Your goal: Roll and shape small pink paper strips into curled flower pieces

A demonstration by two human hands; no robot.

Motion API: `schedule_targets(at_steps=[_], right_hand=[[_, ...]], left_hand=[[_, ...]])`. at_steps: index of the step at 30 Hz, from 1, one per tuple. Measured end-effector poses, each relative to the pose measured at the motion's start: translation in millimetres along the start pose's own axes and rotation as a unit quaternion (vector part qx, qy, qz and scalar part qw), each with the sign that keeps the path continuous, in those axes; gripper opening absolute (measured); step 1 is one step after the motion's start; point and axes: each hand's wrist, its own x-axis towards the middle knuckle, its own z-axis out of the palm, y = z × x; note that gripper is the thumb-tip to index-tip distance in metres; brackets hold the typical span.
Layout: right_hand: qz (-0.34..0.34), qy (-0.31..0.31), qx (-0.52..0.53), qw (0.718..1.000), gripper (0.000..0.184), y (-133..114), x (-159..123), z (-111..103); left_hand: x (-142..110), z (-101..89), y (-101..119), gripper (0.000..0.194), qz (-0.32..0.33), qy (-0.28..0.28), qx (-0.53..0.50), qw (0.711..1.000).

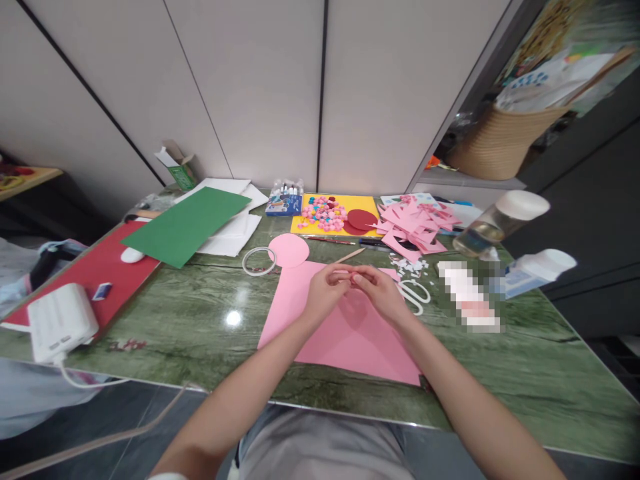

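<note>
My left hand (326, 288) and my right hand (379, 290) meet fingertip to fingertip above a large pink paper sheet (345, 340) on the green marble table (200, 320). Both pinch a small pink piece (351, 275) between them; its shape is too small to make out. A pink paper circle (289, 250) lies just beyond the sheet. White scissors (415, 293) rest right of my right hand.
A tape ring (259, 260), green sheet (187, 223), red sheet (95, 273), white power bank (61, 322), yellow sheet with pompoms (325, 213), pink scrap pile (413, 223), glue bottles (500, 223) and paint set (284, 199) surround the work area. A wall stands behind.
</note>
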Motion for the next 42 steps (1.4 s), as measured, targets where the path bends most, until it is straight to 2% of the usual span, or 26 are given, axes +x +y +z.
schedule_targets(at_steps=[4,12,19,23,27,31,34,42], right_hand=[[0.03,0.006,0.047,0.998,0.026,2,1,-2],[0.056,0.006,0.072,0.996,0.023,3,2,-1],[0.075,-0.013,0.101,0.992,0.028,-3,1,0],[0.057,-0.013,0.054,0.997,0.028,-2,1,-4],[0.032,-0.033,-0.008,0.999,0.03,-5,1,-7],[0.008,0.002,-0.063,0.998,0.026,-4,3,-6],[0.004,0.031,-0.071,0.997,0.024,1,4,-5],[-0.005,0.005,-0.088,0.996,0.024,1,3,-5]], left_hand=[[1,-1.0,-4,0.026,0.004,-0.016,-0.026,1.0],[4,-3.6,-7,0.034,-0.103,-0.043,-0.155,0.982],[5,-4.1,-2,0.03,-0.122,-0.047,-0.151,0.98],[6,-6.3,-4,0.027,-0.087,-0.024,-0.093,0.992],[6,-7.0,-5,0.026,-0.069,-0.03,-0.051,0.996],[5,-5.2,-7,0.033,-0.112,-0.042,-0.124,0.985],[5,-3.6,-9,0.035,-0.115,-0.043,-0.166,0.978],[5,-5.6,-1,0.026,-0.104,-0.063,-0.15,0.981]])
